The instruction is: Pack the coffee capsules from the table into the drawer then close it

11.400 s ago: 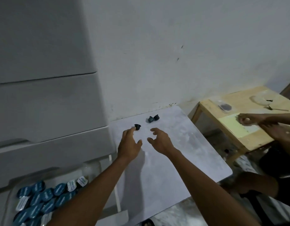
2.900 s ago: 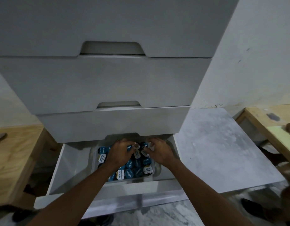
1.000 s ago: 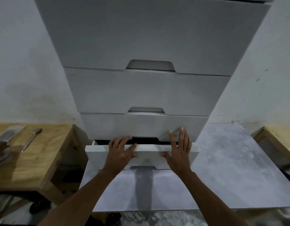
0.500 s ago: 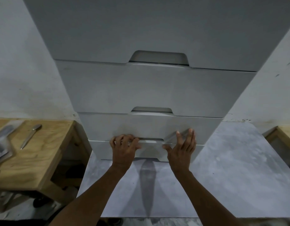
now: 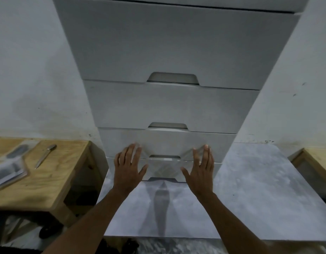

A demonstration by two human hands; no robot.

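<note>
The white drawer unit [image 5: 169,107] fills the middle of the view. Its bottom drawer [image 5: 164,169] sits flush with the drawers above, shut. My left hand [image 5: 128,167] lies flat with fingers spread over the drawer's left part. My right hand [image 5: 200,169] lies flat over its right part, fingers apart. Neither hand holds anything. No coffee capsules are visible; the grey table [image 5: 250,189] under the unit shows none.
A wooden table [image 5: 48,180] stands at the left with a metal tool [image 5: 45,155] and a clear plastic sleeve [image 5: 8,167] on it. Another wooden table's edge [image 5: 318,158] shows at the right. A white wall is behind.
The bottom drawer went from partly open to pushed fully in under both palms. My hands have flattened and spread, the left one uncurling from the drawer's top edge.
</note>
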